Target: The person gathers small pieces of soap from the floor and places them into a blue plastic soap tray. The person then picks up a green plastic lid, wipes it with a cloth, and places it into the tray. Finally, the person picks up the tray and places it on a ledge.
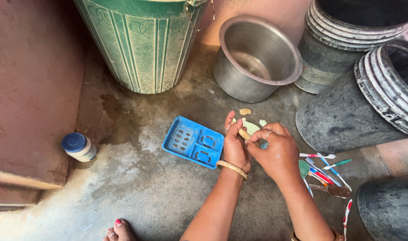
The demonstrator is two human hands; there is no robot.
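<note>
Both hands meet: left hand [236, 145] and right hand [275, 154] fingers pinch one tan soap piece [244, 134]; blue soap tray [194, 142] just left of them.

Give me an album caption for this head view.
Two hands, left hand and right hand, pinch a soap scrap beside a blue soap tray.

Soft, even daylight fills the scene, bright enough to show colours clearly. The hands [257, 149] are sharp and cast only a faint shadow on the concrete floor [137, 187] below them. Beyond the hands, the steel pot [257, 58] carries a mild sheen. Wide-angle distortion bends the buckets [373, 98] to their right. No motion blur shows.
</note>
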